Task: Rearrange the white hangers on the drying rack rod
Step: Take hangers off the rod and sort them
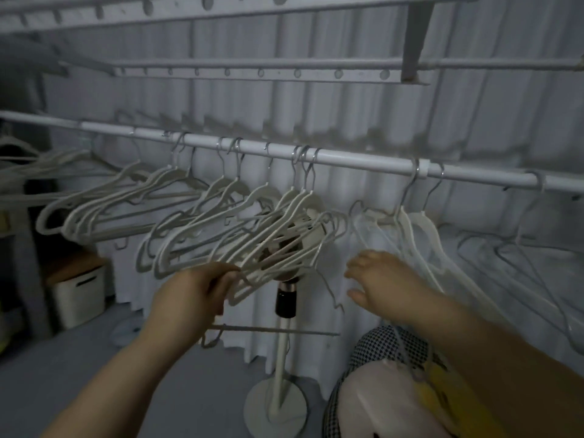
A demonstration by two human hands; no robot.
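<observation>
A white drying rack rod (363, 164) runs across the view, sloping down to the right. Several white hangers (196, 222) hang from it by metal hooks, bunched left of centre and swung leftward. A second, smaller group of white hangers (414, 229) hangs further right. My left hand (192, 295) grips the lower ends of the centre bunch, fingers curled round them. With its fingers spread and relaxed, my right hand (379, 279) reaches toward the right group; whether it touches a hanger is unclear.
A standing fan (284, 298) on a round base stands behind the hangers at centre. A white box with a wooden lid (79, 295) sits at left. A checked basket with bags (388, 390) is at lower right. More rack bars (252, 66) run overhead.
</observation>
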